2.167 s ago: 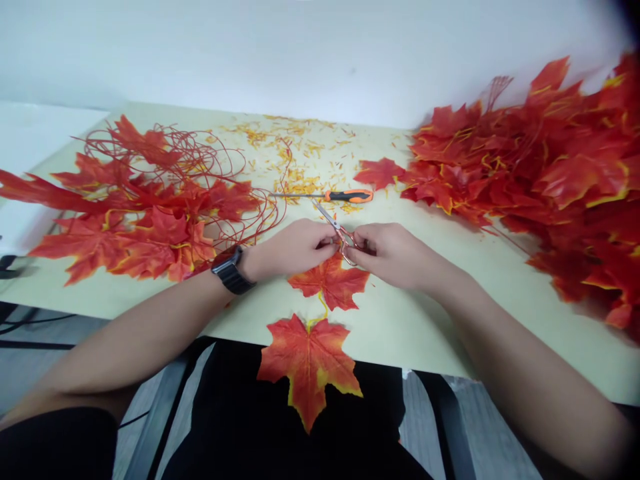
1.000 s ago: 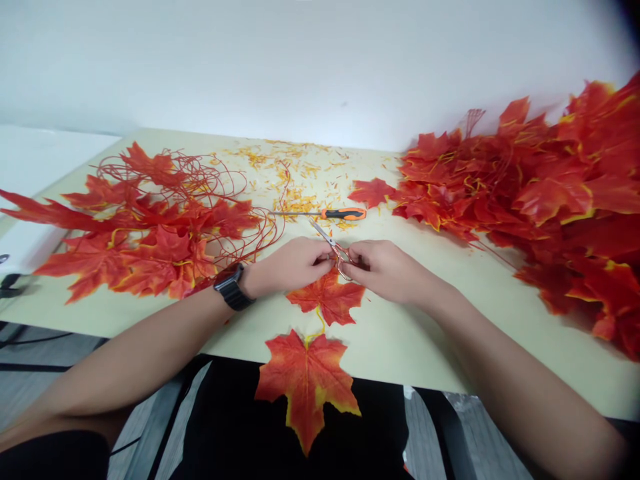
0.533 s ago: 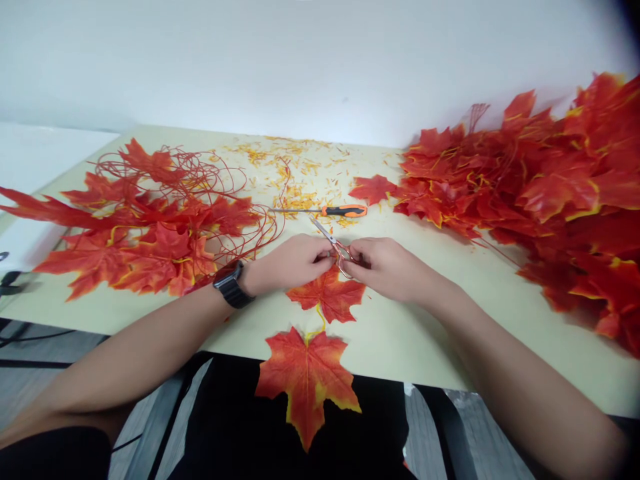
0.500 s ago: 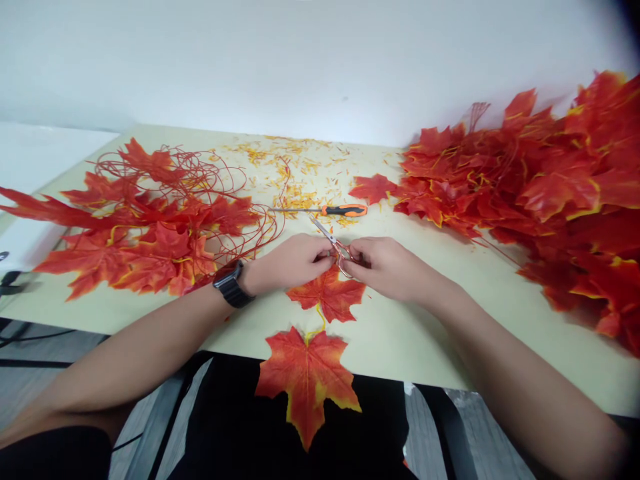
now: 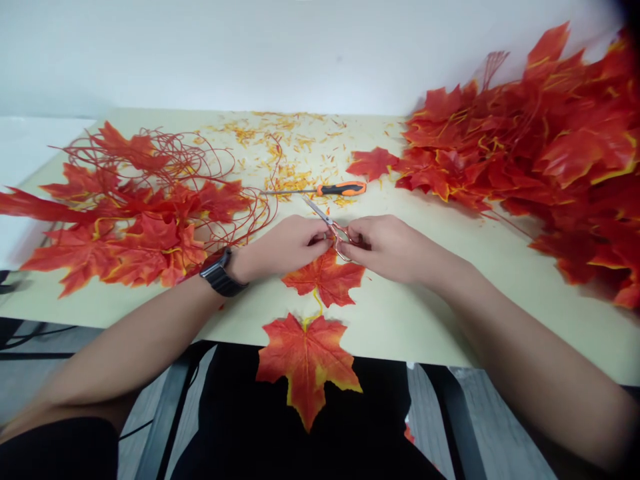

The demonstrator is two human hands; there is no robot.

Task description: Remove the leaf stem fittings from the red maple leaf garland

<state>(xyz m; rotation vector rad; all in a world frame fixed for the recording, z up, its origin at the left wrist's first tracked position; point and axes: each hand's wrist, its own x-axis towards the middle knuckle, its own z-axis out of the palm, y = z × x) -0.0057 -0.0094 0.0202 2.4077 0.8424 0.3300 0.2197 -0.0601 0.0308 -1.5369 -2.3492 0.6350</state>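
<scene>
My right hand (image 5: 390,248) is closed around the rose-gold handles of a small pair of scissors (image 5: 320,213), whose blades point up and to the left. Close beside it, my left hand (image 5: 287,245), with a black watch at the wrist, pinches the upper part of a red-orange artificial maple leaf (image 5: 327,279). The fingertips of both hands nearly meet at the scissors, and the exact grip is partly hidden. A yellow stem links that leaf to a second maple leaf (image 5: 307,367), which hangs over the table's front edge against dark clothing.
A screwdriver (image 5: 343,189) with an orange and black handle lies just beyond the scissors. Yellow clippings (image 5: 295,137) are scattered behind it. To the left is a pile of leaves (image 5: 145,243) with tangled red cord (image 5: 200,160); a larger leaf heap (image 5: 525,147) rises at the right.
The head view has tilted slightly, so the table and its contents sit higher in the picture. Both hands keep their places at the scissors and leaf.
</scene>
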